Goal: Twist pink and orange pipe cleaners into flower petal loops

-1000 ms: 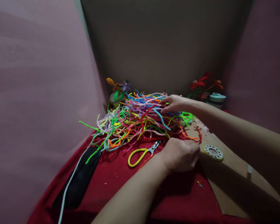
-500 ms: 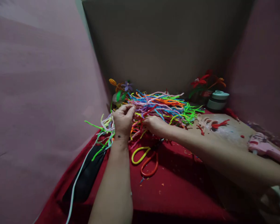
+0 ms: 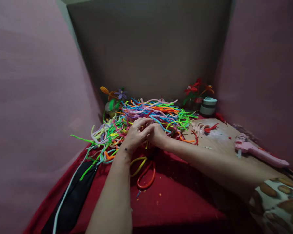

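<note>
My left hand and my right hand meet at the front edge of a big heap of colourful pipe cleaners. The right fingers are closed on a red pipe cleaner, whose tip pokes up behind them. Left fingers curl over and touch the right ones; what they pinch is hidden. Just below the hands lies a pair of scissors with one yellow and one red handle loop, its blades mostly out of sight. More loose pipe cleaners spread to the left.
A pink glue gun rests at the right near a cardboard sheet bearing red and pale pieces. Pipe-cleaner flowers and a lidded jar stand behind. On the left, a white cable crosses a black object. Red cloth covers the table.
My hands have come together; the left fingers now lie over the right fingertips, where before they were apart. The view has shifted, so everything sits further left.
</note>
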Demonstrator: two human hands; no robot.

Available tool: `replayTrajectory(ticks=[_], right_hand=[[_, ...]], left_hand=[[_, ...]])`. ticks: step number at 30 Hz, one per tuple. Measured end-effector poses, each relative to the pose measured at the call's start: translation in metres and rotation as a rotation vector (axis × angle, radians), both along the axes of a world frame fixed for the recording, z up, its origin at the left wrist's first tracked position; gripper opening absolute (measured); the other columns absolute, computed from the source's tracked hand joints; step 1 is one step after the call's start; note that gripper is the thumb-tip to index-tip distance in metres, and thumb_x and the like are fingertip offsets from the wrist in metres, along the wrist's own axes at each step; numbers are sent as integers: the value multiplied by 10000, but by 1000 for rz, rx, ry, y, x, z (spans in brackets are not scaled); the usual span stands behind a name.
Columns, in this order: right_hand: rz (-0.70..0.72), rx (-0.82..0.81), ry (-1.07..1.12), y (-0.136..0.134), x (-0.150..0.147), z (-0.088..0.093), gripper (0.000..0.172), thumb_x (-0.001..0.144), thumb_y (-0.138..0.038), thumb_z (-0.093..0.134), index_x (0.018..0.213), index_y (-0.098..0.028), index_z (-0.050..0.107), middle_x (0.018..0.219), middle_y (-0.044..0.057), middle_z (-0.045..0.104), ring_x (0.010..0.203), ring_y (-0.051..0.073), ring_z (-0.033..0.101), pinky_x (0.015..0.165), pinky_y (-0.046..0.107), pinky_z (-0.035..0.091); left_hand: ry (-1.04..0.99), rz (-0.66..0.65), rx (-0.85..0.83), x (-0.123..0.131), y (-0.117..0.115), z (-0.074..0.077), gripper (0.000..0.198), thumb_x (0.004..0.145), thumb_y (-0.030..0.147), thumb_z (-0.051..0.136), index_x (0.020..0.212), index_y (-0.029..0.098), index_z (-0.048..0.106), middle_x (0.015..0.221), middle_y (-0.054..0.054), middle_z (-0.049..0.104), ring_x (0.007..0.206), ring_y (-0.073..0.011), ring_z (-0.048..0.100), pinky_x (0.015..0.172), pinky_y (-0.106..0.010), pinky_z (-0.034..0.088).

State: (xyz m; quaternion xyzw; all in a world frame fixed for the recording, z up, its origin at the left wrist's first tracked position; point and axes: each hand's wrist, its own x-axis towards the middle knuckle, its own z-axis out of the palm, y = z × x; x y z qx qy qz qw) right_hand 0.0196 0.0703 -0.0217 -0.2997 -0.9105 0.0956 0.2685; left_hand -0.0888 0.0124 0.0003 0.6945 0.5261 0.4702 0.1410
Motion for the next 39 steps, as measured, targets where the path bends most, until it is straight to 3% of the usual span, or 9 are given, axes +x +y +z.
replayTrajectory(ticks=[3, 6, 11, 21, 26, 28, 30, 34, 39], right_hand=[[-77, -109, 229, -1, 14, -2, 191, 800, -173, 491, 877, -139, 662, 859, 63, 687, 773, 166, 612, 684, 240, 443], [-20, -145, 466, -1, 25, -4, 135, 782, -163, 530, 769, -166, 664, 818, 30, 675, 766, 147, 594, 712, 241, 435], [87, -207, 646, -1, 34, -3, 133, 781, -206, 561, 725, -168, 675, 742, 27, 653, 711, 140, 567, 701, 261, 429], [96, -839, 936, 4, 45, 3, 199, 661, -327, 661, 649, -130, 628, 618, 16, 618, 569, 112, 545, 572, 242, 431], [25, -1013, 1051, 5, 45, 4, 221, 574, -302, 723, 666, -138, 608, 592, 1, 605, 542, 113, 559, 567, 248, 453], [17, -1021, 1049, 5, 46, 4, 232, 571, -301, 730, 682, -137, 610, 590, -4, 601, 524, 106, 548, 543, 239, 443], [1, -1008, 1029, 4, 47, 4, 239, 563, -291, 737, 704, -139, 618, 597, -9, 604, 524, 106, 548, 529, 232, 435], [-46, -872, 852, 2, 49, 5, 192, 626, -302, 682, 720, -137, 648, 618, -2, 620, 549, 119, 558, 524, 236, 437], [-57, -419, 524, -13, 51, 17, 197, 730, -261, 588, 829, -149, 715, 819, 45, 711, 760, 182, 634, 705, 289, 475]], left_hand=[[-74, -45, -98, -5, 6, -11, 449, 751, 360, 608, 1150, 157, 584, 1146, -92, 608, 1041, -199, 561, 892, -310, 437], [-139, -155, -161, -11, 12, -21, 575, 726, 342, 639, 1250, 154, 498, 1185, -97, 587, 1045, -209, 557, 888, -326, 440], [180, -100, -94, -11, 19, -30, 481, 655, 233, 671, 1127, 175, 602, 1064, -59, 605, 1007, -219, 529, 924, -375, 404], [235, 3, -67, -7, 18, -27, 239, 712, 204, 608, 935, 157, 679, 954, -54, 629, 977, -203, 544, 922, -344, 413], [102, -3, -78, 1, 6, -15, 326, 847, 326, 475, 1077, 133, 603, 1035, -72, 661, 931, -171, 608, 830, -293, 476], [87, -141, -103, 11, 0, -10, 360, 810, 336, 551, 1122, 157, 570, 1070, -63, 657, 931, -167, 616, 818, -281, 480], [269, -174, -83, 22, -4, -9, 353, 759, 289, 618, 1094, 185, 581, 1041, -46, 669, 930, -167, 615, 840, -285, 469], [735, 145, -62, 33, -2, -16, 293, 840, 159, 449, 1102, 215, 566, 1000, -48, 681, 939, -183, 619, 906, -361, 428], [819, 285, -92, 28, 0, -21, 286, 874, 171, 370, 1085, 194, 562, 1051, -82, 663, 970, -205, 616, 887, -356, 436]])
